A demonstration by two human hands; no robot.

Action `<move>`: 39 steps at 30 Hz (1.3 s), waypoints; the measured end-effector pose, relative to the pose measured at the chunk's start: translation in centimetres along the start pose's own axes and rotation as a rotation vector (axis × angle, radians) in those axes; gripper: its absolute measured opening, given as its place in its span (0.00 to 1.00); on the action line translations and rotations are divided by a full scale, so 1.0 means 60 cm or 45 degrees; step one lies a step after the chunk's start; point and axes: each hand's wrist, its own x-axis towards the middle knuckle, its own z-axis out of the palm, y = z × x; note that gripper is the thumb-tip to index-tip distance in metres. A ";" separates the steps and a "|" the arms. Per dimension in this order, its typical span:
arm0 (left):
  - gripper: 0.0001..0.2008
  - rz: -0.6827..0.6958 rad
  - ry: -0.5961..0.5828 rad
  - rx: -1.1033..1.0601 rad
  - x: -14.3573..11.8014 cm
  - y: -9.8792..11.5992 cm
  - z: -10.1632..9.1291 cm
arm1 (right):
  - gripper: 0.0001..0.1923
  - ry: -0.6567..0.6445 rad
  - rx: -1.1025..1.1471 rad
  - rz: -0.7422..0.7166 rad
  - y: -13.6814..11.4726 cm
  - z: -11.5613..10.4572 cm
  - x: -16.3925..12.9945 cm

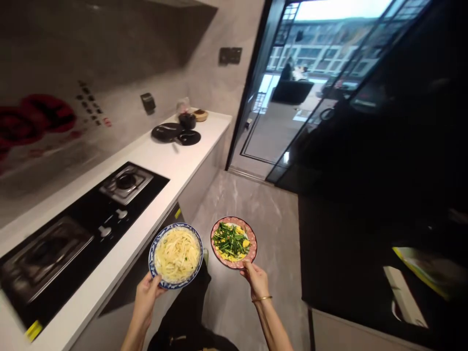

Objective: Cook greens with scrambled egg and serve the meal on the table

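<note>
My left hand [148,291] grips the rim of a blue-and-white patterned plate [152,264], thumb on top. Pale noodles [178,254] with bits of green fill that plate. A pink-rimmed plate [251,239] is pinched at its near edge by my right hand [256,279], which has a gold bangle at the wrist. On it lie chopped green stalks with yellow egg [232,241]. Both plates are held level above the floor, side by side with a small gap between them. The fingers beneath each plate are hidden.
Along the left runs a white counter [175,168] with a black two-burner gas stove [87,219]. Black lids [168,131] and a dark pot [187,121] stand at its far end. A glass door [278,122] is ahead; a dark counter [340,273] stands right of the grey floor [281,234].
</note>
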 end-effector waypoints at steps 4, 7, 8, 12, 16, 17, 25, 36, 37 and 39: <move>0.25 0.019 -0.171 0.075 0.144 0.065 0.203 | 0.17 0.101 0.063 -0.036 -0.101 0.012 0.190; 0.24 0.029 -0.311 0.097 0.250 0.139 0.376 | 0.18 0.205 0.123 -0.027 -0.193 0.023 0.315; 0.24 0.045 -0.345 0.116 0.281 0.169 0.436 | 0.19 0.251 0.144 -0.020 -0.226 0.025 0.351; 0.22 0.120 -0.463 0.251 0.389 0.291 0.676 | 0.20 0.439 0.240 -0.001 -0.361 0.023 0.484; 0.20 0.160 -0.600 0.293 0.499 0.375 0.913 | 0.21 0.539 0.327 -0.009 -0.471 0.018 0.645; 0.20 0.174 -0.627 0.289 0.527 0.391 0.970 | 0.21 0.545 0.338 -0.016 -0.496 0.019 0.691; 0.17 0.134 -0.636 0.303 0.694 0.547 1.373 | 0.18 0.500 0.355 -0.037 -0.758 0.073 1.074; 0.20 0.193 -0.591 0.292 0.952 0.692 1.861 | 0.13 0.499 0.490 -0.085 -1.175 0.174 1.665; 0.20 0.205 -0.603 0.304 0.980 0.700 1.918 | 0.12 0.521 0.511 -0.104 -1.212 0.174 1.719; 0.19 0.256 -0.613 0.366 1.025 0.722 2.036 | 0.12 0.588 0.571 -0.130 -1.288 0.164 1.815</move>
